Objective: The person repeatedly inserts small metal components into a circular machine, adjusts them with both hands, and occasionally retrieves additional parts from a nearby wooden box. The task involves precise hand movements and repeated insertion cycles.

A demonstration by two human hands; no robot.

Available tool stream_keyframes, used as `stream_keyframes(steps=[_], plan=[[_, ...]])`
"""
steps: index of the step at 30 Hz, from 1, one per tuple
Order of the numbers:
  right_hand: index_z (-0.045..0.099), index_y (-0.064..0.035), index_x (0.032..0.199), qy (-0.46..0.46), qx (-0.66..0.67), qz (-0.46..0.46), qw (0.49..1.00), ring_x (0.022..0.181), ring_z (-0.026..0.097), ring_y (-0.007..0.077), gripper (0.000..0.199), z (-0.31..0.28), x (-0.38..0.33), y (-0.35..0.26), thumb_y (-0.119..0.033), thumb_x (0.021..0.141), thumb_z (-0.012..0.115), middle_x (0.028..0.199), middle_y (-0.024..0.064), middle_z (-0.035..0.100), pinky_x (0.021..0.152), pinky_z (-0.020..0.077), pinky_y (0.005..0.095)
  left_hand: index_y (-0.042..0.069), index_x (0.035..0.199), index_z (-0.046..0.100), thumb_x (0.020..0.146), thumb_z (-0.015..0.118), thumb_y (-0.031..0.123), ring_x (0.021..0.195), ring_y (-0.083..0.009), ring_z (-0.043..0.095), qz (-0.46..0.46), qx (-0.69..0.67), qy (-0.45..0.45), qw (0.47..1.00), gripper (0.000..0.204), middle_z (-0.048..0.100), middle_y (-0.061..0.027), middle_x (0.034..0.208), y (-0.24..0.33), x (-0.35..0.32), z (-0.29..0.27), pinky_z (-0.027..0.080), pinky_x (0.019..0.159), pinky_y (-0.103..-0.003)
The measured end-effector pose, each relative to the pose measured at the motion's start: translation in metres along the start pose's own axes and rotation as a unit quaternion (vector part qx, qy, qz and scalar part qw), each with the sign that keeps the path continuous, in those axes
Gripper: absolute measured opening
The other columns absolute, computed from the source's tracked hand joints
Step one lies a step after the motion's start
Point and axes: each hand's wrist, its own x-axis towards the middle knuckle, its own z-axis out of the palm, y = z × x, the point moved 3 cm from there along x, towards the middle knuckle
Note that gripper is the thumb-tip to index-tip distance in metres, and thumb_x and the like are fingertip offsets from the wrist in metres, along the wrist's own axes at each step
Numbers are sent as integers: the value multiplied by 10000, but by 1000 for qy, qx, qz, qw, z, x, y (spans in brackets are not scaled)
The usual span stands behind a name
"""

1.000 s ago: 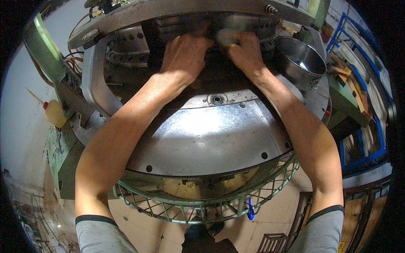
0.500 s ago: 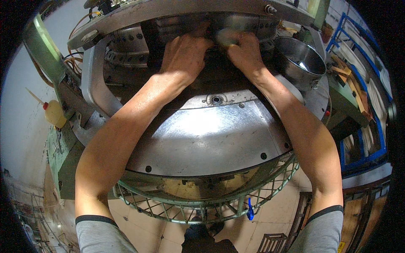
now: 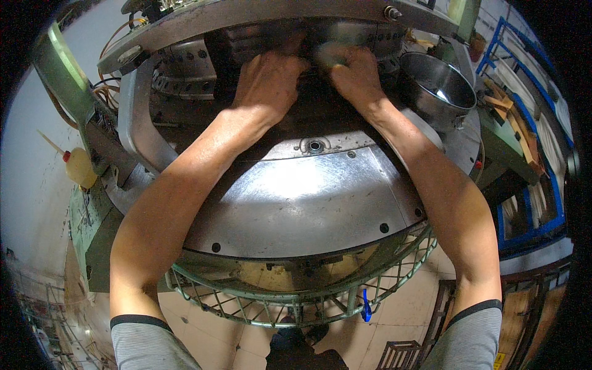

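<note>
Both arms reach forward into the shadowed opening of a large round metal machine (image 3: 290, 203). My left hand (image 3: 269, 82) is closed, its knuckles up and its fingers curled inward by the dark inner part. What those fingers hold, if anything, is hidden. Close to its right, my right hand (image 3: 357, 74) is curled in a fist beside a blurred grey-green patch (image 3: 330, 57) at its fingers, too smeared to name. Behind the hands runs a curved metal ring (image 3: 185, 55) with a row of round holes, partly covered by a dark section.
A round metal pan (image 3: 439, 80) stands to the right of my right hand. A thick metal bar (image 3: 259, 23) crosses above the hands. Below the machine curves a green wire guard (image 3: 259, 314). At the left hangs a yellow squeeze bottle (image 3: 81, 168); a blue frame rack (image 3: 530, 237) stands at right.
</note>
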Motion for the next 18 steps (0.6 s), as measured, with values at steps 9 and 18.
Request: stream_keyframes(steps=[9, 18], plan=[[707, -8, 862, 24, 35, -22, 999, 834, 663, 427, 275, 1, 2, 2, -103, 664, 540, 872, 248, 683, 783, 538, 468, 77, 985, 717, 703, 657, -34, 939, -382, 663, 3, -13, 3, 1000, 309, 664, -171, 1078, 0, -1, 0, 562, 814, -468], [713, -20, 864, 25, -6, -45, 999, 812, 668, 404, 268, 1, 3, 4, -78, 675, 532, 857, 233, 688, 779, 533, 450, 68, 980, 715, 686, 681, -20, 936, -389, 660, 39, -11, 41, 998, 308, 655, -176, 1106, 0, -2, -1, 564, 806, -467]])
